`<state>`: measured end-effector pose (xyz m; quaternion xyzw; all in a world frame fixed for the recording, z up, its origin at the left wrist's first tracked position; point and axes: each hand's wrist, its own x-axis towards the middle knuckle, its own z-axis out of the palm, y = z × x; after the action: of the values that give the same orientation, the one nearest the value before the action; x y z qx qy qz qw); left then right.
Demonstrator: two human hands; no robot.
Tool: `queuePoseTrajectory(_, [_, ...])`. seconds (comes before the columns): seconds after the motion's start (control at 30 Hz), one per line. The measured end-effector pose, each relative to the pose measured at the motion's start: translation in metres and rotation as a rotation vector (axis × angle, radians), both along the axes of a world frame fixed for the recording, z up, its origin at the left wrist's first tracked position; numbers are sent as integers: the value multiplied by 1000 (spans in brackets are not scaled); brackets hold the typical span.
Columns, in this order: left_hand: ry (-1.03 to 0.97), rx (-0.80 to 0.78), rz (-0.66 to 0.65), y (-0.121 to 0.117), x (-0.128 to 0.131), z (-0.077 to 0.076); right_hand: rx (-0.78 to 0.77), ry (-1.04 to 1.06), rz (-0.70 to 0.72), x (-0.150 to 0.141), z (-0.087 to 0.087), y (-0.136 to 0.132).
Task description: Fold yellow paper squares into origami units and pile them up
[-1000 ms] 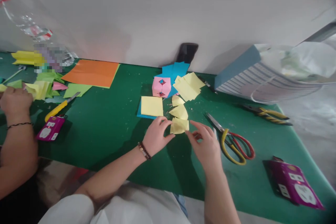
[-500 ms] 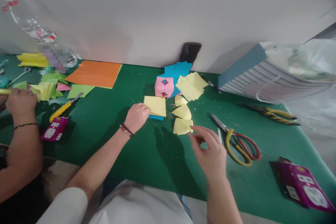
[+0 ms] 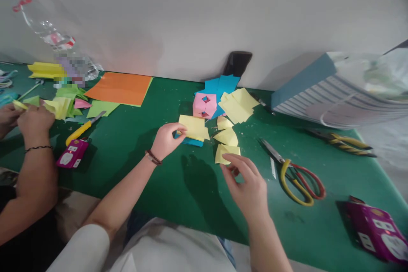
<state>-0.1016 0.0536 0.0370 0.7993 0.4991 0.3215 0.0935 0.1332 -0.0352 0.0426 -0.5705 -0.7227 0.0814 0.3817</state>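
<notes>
Well, our green cutting mat (image 3: pixel 302 221) runs along a white wall (image 3: pixel 191 17), with a striped paper bag (image 3: pixel 334 104) at its far right corner and a purple socket-strip package (image 3: pixel 376 231) near the right edge. Off to our left, a co-worker's hand (image 3: pixel 35 121) is over scraps of green and yellow paper, not far from an orange sheet (image 3: pixel 119 88). Closer in, red-and-yellow scissors (image 3: pixel 302 185) lie just right of our right hand (image 3: pixel 245 187), and a pink origami cube (image 3: pixel 204 105) sits beyond the papers. Our left hand (image 3: pixel 167 140) has its fingers on a yellow paper square (image 3: pixel 194 126), which rests on blue paper (image 3: pixel 188 141); we cannot tell whether it grips the square. Our right hand is loosely curled and holds nothing, its fingertips (image 3: pixel 223 166) just beside a folded yellow piece (image 3: pixel 225 154).
</notes>
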Motion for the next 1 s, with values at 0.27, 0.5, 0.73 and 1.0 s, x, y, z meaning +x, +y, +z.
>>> queuePoseTrajectory(0.27, [120,55,-294,-113,16,15,81,-218,270,-26,-23,-33])
queuePoseTrajectory(0.5, [-90,-272,-106,-154,-5,-21,-90,-115,324,-8,-49,-48])
queuePoseTrajectory(0.73, [-16,-229,61,-154,-1,-36,-154,-195,307,-17,-54,-26])
queuePoseTrajectory(1.0, [46,-245,20,-140,6,-41,-176,-301,325,-23,-54,-14])
